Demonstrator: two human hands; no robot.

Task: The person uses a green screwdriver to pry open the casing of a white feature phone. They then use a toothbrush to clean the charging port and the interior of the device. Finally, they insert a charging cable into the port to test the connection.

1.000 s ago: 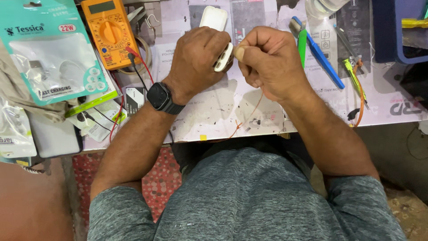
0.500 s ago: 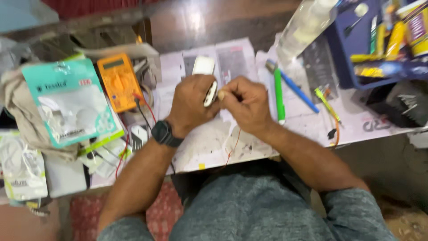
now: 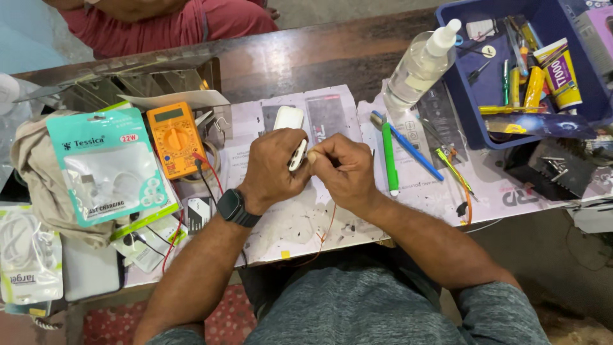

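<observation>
At the far left, packets of white cables are lying beside a teal charger packet, and an orange meter is sitting just right of it with its red and black leads trailing toward the table's near edge. A smartwatch is showing on the left wrist. The left hand is curling around a small white charger, fingers closed on its body and holding it just above the paper-covered table. A second white block is resting on the paper behind it. The right hand is pressing against the charger's edge, thumb and forefinger pinched together – whether on a small tool or on the casing itself, I cannot tell. The charger is looking light, hard and smooth, likely slippery, so gripping it by its flat sides seems safest. Further right a green pen and a blue-handled tool are lying side by side, then a clear bottle, and a blue tray of tools and tubes.
</observation>
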